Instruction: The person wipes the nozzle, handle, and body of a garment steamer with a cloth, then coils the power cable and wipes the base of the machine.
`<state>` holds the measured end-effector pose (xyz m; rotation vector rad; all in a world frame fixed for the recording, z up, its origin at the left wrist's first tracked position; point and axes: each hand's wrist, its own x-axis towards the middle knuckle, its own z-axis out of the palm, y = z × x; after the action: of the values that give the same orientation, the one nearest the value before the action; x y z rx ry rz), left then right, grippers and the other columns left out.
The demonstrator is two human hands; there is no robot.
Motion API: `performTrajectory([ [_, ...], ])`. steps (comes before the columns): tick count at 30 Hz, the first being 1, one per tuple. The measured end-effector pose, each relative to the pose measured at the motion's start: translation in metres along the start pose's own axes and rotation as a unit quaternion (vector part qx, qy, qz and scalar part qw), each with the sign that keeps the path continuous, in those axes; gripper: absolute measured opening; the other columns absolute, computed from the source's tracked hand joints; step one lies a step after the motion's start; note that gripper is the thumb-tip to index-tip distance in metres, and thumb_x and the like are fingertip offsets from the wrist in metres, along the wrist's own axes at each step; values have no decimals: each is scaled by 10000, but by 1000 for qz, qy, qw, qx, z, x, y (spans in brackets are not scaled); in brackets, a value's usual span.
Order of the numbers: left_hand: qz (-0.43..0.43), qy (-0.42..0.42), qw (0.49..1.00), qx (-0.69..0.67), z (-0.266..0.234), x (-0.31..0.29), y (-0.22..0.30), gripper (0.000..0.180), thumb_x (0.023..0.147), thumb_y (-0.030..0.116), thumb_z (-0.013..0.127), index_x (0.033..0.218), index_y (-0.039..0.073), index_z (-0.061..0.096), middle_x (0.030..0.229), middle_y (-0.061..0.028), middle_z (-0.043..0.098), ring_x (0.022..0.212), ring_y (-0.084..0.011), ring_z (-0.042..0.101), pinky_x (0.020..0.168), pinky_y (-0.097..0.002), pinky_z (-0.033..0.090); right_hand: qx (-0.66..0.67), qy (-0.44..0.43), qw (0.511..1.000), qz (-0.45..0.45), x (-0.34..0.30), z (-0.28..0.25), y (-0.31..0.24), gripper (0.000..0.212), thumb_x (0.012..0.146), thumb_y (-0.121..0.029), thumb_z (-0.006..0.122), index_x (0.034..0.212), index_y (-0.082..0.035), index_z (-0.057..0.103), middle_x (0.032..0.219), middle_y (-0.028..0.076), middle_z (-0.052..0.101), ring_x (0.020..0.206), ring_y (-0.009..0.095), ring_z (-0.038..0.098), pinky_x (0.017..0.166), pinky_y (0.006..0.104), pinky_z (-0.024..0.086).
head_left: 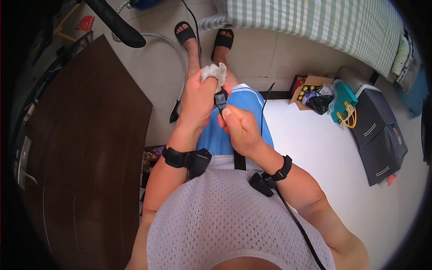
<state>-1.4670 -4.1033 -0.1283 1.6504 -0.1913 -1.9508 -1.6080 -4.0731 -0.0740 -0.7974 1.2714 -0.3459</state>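
Both hands meet in front of my lap. My left hand (196,100) is closed round a crumpled greyish-white cloth (215,73) and a black plug (220,98), whose ribbed neck points back toward me. Just below it, my right hand (243,128) pinches the narrow cord end of the plug between thumb and finger. A black cable (198,41) runs from the far edge of the view down to my left hand. Part of the plug is hidden by the cloth and my left fingers. Each wrist wears a black strap with a device.
At left stands a dark brown wooden cabinet (90,153); a grey hose (173,45) and a black handle (119,24) are beyond it. A checked cloth-covered bed (315,24) lies far right. A cardboard box (302,95), teal bag (345,100) and dark storage boxes (375,130) stand at right.
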Motion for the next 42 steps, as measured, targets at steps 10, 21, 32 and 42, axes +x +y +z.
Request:
performTrajectory([
  [10,43,-106,986,-117,-13,-11,8,427,1032,85,459,1449,4,506,1344,-177,637,1189,-213,636,969,-337,531,268,21,948,173,6,-10,-3,410,1097,-336,430,804,-72,542,637,-64,425,545,44,348,497,234,285],
  [21,63,-144,970,-184,0,-23,4,472,963,-2,595,1430,14,530,1280,-103,643,1122,-162,633,976,-281,525,300,32,940,157,8,-2,-22,387,1091,-297,415,799,-66,521,625,-29,433,537,74,349,491,258,286],
  [32,61,-114,974,-185,-2,-28,2,316,966,53,614,1277,-5,614,1167,-87,672,1043,-151,644,920,-279,535,-101,23,992,-74,8,-9,-19,314,1039,-196,505,786,-12,532,650,186,558,568,376,566,551,438,438],
  [42,-37,-58,974,-218,-20,-3,5,355,1093,266,440,1269,-18,557,856,-135,723,778,-218,687,751,-325,559,-176,-20,977,-123,2,-9,-12,253,984,-153,578,773,-38,496,621,173,545,559,396,556,531,474,425],
])
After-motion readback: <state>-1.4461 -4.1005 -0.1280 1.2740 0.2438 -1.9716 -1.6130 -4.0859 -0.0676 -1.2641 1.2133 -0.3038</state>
